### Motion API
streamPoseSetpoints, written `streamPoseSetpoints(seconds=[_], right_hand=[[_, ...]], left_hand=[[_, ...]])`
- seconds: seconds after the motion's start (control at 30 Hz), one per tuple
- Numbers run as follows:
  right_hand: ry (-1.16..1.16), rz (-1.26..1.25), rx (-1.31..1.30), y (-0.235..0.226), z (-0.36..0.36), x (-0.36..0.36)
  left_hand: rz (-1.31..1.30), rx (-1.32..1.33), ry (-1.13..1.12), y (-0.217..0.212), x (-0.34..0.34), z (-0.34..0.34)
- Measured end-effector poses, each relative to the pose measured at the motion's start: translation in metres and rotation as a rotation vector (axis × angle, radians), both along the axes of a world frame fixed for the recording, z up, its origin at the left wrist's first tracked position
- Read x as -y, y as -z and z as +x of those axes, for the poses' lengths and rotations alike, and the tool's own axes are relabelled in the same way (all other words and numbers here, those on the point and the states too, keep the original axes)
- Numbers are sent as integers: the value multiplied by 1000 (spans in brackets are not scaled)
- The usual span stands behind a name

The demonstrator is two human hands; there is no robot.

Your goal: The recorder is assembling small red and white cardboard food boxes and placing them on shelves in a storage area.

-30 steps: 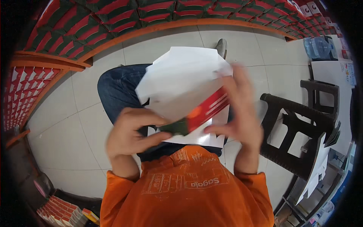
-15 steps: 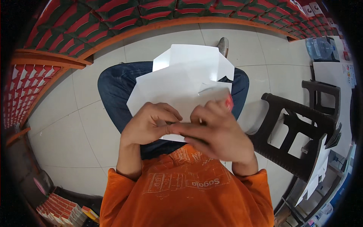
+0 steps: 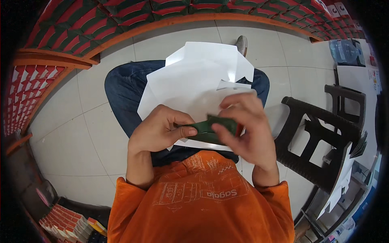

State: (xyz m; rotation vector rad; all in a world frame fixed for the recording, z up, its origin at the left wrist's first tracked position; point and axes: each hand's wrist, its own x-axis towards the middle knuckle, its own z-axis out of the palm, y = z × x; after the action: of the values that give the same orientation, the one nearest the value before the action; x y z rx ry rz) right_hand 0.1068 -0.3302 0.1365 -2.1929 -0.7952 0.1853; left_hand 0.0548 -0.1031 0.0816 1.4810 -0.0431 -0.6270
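Note:
Between my hands, above my lap, is a small dark green card box (image 3: 202, 128) with a bit of red at its right end. My left hand (image 3: 156, 128) pinches the box's left end between thumb and fingers. At the other end, my right hand (image 3: 249, 128) has its thumb against the green card and its fingers curled above it, slightly blurred. Beneath both hands a large white cardboard sheet (image 3: 182, 85) with angled flaps lies across my crossed legs. A smaller white piece (image 3: 233, 84) shows at its right side, partly behind my right hand.
Racks of red and green folded boxes (image 3: 170, 9) line the far side behind an orange rail (image 3: 170, 25). More red and white boxes (image 3: 34, 87) stand at left. Dark plastic stools (image 3: 312, 141) are at right, near a water bottle (image 3: 344, 52). Box stacks (image 3: 67, 222) sit lower left.
My right hand has lifted and turned away from my left, so the green box now shows between them. The left hand stays nearly in place.

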Motion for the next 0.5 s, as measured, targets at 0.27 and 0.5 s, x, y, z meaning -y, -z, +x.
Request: streamPoseSetpoints(seconds=[0.27,0.5], right_hand=[[-285,-172,17,-4,0,-11],[-210,174,549,27,-9,1]], left_hand=[[238,590,199,-12,9,4],[-501,83,-713,-29,23,0]])
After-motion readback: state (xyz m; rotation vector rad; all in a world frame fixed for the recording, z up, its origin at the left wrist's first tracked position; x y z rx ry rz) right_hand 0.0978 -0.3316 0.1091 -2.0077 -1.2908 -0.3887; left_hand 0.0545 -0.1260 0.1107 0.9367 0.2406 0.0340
